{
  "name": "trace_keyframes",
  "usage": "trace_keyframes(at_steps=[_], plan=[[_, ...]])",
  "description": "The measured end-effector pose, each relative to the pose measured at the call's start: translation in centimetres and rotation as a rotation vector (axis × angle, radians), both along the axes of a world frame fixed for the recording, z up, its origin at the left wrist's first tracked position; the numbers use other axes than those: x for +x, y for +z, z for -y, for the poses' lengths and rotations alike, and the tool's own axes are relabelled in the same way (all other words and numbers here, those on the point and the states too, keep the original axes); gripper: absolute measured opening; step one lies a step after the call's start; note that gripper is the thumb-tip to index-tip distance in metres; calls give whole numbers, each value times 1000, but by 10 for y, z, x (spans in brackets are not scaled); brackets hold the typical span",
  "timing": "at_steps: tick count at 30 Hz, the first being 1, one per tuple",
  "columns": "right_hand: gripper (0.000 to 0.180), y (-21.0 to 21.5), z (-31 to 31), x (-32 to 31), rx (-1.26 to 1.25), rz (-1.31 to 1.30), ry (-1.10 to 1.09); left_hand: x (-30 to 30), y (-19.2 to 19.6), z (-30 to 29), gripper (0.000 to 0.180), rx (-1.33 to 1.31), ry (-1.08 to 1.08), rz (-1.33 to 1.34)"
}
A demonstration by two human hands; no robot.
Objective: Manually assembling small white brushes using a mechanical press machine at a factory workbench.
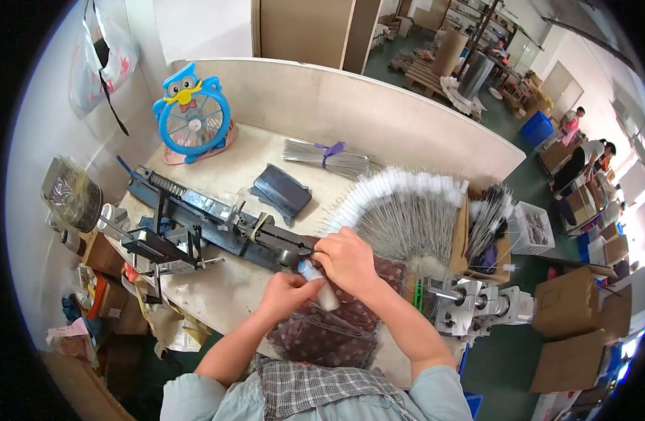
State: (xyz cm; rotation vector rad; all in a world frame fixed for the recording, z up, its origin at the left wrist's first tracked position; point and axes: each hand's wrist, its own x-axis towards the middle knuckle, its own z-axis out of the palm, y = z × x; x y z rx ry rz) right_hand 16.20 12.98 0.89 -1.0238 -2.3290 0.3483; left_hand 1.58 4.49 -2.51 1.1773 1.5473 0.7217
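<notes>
I sit at a pale worktable (266, 158) with a curved wall board behind it. A blue owl fan (192, 112) stands at the far left corner. A long dark metal machine (217, 224) lies across the table, and a fan of thin wire brushes with white tips (413, 203) spreads out on my right. Farther off, the room has a green floor and brown boxes (568, 302). My left hand (286, 293) has its fingers curled tight around a small white brush tip (317, 281). My right hand (347, 259) pinches its top end, just beside the machine. The tip looks short, soft and fuzzy.
</notes>
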Motion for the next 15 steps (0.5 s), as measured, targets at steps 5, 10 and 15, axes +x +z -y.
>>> trace_keyframes(at_steps=[5, 10, 15], plan=[[8, 2, 0, 6, 31, -12, 18, -5, -6, -8, 49, -76, 35, -268], [11, 10, 21, 28, 167, -158, -2, 8, -35, -1, 34, 110, 214, 287], [18, -23, 42, 59, 33, -121, 92, 42, -26, -3, 13, 135, 370, 684]])
